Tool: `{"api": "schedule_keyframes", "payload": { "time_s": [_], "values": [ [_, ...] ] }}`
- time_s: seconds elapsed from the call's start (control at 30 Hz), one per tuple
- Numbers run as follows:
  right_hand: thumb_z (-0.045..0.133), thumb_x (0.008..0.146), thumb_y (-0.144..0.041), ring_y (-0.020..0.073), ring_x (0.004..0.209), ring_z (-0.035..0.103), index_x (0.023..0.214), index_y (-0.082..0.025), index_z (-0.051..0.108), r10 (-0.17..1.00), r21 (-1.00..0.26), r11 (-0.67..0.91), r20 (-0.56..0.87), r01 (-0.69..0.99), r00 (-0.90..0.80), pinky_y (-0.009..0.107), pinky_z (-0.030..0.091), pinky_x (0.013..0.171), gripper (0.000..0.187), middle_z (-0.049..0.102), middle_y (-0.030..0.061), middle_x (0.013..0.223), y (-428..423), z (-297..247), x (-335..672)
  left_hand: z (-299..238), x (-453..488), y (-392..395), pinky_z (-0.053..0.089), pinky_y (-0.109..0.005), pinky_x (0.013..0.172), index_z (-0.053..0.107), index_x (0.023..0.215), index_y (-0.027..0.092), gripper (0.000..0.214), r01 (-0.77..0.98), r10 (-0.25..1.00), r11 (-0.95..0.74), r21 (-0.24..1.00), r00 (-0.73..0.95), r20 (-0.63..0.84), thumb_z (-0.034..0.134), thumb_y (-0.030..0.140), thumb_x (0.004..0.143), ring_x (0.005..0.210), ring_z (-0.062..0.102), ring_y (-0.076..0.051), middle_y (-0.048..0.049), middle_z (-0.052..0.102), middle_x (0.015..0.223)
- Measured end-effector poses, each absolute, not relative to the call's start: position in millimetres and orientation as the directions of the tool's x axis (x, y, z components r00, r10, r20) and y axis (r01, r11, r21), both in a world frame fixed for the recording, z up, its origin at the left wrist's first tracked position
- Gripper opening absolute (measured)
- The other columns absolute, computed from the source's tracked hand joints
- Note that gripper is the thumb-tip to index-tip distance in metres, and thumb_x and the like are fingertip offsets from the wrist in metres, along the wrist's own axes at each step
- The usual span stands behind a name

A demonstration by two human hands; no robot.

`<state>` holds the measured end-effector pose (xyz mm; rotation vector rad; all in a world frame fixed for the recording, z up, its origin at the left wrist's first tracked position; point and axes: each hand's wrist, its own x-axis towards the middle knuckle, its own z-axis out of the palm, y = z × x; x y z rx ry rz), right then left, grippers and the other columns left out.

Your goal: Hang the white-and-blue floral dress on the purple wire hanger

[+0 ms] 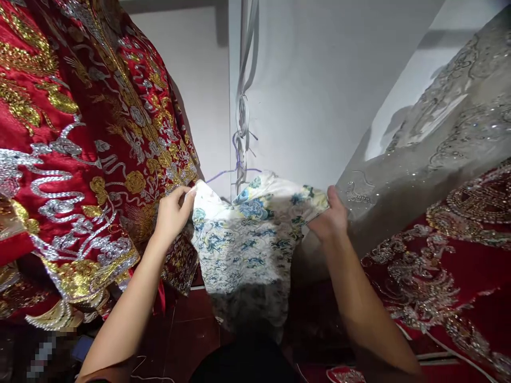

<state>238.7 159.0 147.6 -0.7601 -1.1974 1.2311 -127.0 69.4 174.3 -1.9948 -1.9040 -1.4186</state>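
Observation:
A white dress [247,244] with blue and green floral print hangs in front of me on a thin purple hanger [238,159]. My left hand [174,213] pinches the dress at its left shoulder between thumb and fingers. On the other side my right hand [332,215] grips the end of the short right sleeve, thumb up, and the cloth is spread between both hands. The hanger's hook is up by a white ring [242,114] on a hanging strip. Shadow covers the lower part of the dress.
Red garments with gold and silver embroidery [131,138] hang close on the left. To the right are a sheer beaded gown [399,159] and a dark red beaded garment [451,276]. A white wall [303,80] stands behind. Dark red floor tiles [191,324] show below, with a pale cord [154,377].

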Motion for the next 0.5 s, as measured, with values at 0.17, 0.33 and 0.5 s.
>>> {"api": "schedule_keyframes", "payload": {
  "time_s": [0.17,0.33,0.5],
  "values": [
    [0.044,0.086,-0.072,0.0289,0.101,0.069,0.109,-0.019,0.070,0.951,-0.926,0.204,0.265,-0.317,-0.162,0.044,0.058,0.078,0.063,0.072,0.0105,0.097,142.6,185.9,205.9,198.1,-120.9,81.8,0.038,-0.026,0.065,0.065,0.107,0.017,0.032,0.838,0.717,-0.225,0.497,-0.203,0.667,0.055,0.044,0.092,0.068,0.055,-0.017,-0.0033,0.068,0.086],
    [0.062,0.077,-0.066,0.0282,0.094,0.070,0.086,-0.020,0.073,0.843,-0.976,0.058,0.160,-0.208,-0.514,0.042,0.058,0.074,0.048,0.074,0.0096,0.089,105.8,181.2,207.7,193.6,-106.7,83.5,0.043,-0.028,0.074,0.064,0.093,0.017,0.030,0.739,0.759,-0.397,0.545,-0.070,0.648,0.045,0.039,0.099,0.076,0.059,-0.018,-0.0041,0.068,0.087],
    [0.062,0.083,-0.061,0.0295,0.111,0.065,0.116,-0.018,0.070,0.655,-0.988,0.154,0.094,0.011,-0.750,0.049,0.049,0.100,0.055,0.070,0.0135,0.119,118.8,142.9,209.6,168.9,-69.3,84.0,0.042,-0.038,0.101,0.067,0.088,0.018,0.026,0.552,0.732,-0.628,0.548,0.180,0.658,0.052,0.037,0.097,0.102,0.060,-0.022,-0.0064,0.068,0.096]
  ]
}}
